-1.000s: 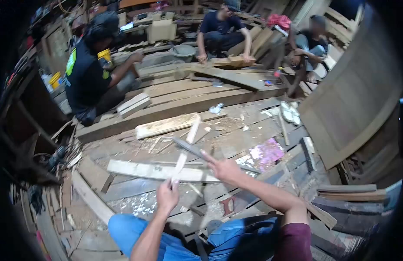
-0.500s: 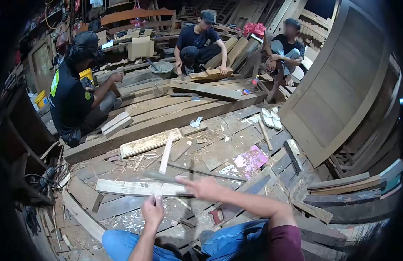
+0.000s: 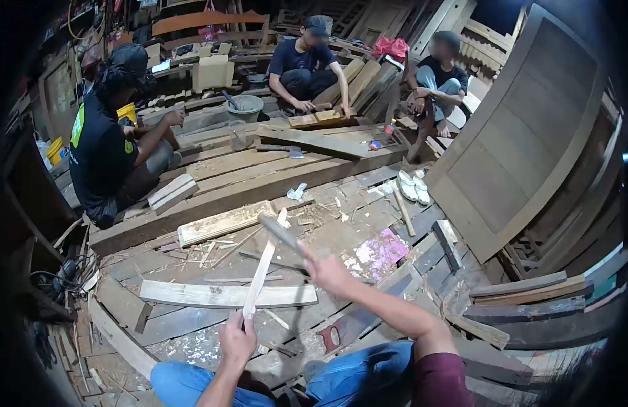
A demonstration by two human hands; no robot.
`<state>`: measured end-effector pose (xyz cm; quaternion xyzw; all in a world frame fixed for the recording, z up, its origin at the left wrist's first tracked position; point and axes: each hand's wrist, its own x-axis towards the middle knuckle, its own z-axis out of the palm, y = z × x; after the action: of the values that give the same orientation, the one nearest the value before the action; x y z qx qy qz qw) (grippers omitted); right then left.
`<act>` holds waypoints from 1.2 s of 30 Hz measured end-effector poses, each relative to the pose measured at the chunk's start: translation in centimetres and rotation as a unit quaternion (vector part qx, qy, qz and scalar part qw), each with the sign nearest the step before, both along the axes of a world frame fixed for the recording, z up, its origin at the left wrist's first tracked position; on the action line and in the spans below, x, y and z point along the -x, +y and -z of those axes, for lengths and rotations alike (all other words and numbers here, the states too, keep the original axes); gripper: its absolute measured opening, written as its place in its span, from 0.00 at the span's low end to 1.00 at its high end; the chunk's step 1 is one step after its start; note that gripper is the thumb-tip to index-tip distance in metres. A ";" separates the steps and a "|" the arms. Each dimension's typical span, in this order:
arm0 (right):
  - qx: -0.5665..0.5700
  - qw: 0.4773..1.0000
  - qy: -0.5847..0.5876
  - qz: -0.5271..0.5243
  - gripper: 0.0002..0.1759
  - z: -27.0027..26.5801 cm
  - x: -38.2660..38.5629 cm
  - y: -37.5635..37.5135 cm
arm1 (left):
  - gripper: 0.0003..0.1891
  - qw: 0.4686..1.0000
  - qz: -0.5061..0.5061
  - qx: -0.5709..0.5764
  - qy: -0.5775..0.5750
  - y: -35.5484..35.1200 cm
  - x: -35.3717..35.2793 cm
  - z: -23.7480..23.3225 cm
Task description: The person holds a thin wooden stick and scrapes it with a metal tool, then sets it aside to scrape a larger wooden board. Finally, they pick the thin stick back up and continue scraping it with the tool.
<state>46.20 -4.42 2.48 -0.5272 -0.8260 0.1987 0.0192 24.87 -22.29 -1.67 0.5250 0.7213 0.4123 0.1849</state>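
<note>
My left hand [image 3: 238,338] is closed around the near end of a narrow, pale wood strip [image 3: 259,277], which slants up and away from me. My right hand [image 3: 327,271] grips a machete [image 3: 278,232], a long dull blade with a rounded tip, lying across the upper part of the strip. Whether its edge touches the wood cannot be made out. Beneath the strip, a broad pale board [image 3: 192,294] lies crosswise on the floor. A handsaw [image 3: 331,336] with a red handle rests just right of my left hand.
Several thick beams [image 3: 212,203] run across beyond the work spot. Three people sit or squat around them, one holding a wood block [image 3: 318,119]. A panelled door [image 3: 524,142] leans at the right. White shoes [image 3: 413,187] and wood shavings lie on the floor.
The machete has swung from low across the strip to its far upper part, its tip now pointing up and away. The strip leans slightly further right; my left hand keeps its hold.
</note>
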 end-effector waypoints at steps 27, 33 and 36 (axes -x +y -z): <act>-0.154 0.973 0.076 -0.151 0.35 1.2 1.4 -4.1 | 0.11 0.995 -0.041 -0.031 -0.080 0.0 0.9 -0.4; -0.144 0.987 0.070 -0.014 0.34 -0.1 -0.4 1.7 | 0.10 0.997 -0.041 0.024 -0.055 -0.8 0.5 -1.4; -0.225 0.973 0.049 0.013 0.33 -1.7 -1.3 3.2 | 0.09 1.000 -0.005 -0.028 0.008 -0.9 0.6 -0.7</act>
<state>47.46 -1.21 4.14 -0.5097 -0.8405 0.0332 0.1808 24.24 -23.19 -0.96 0.5299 0.7133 0.4289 0.1624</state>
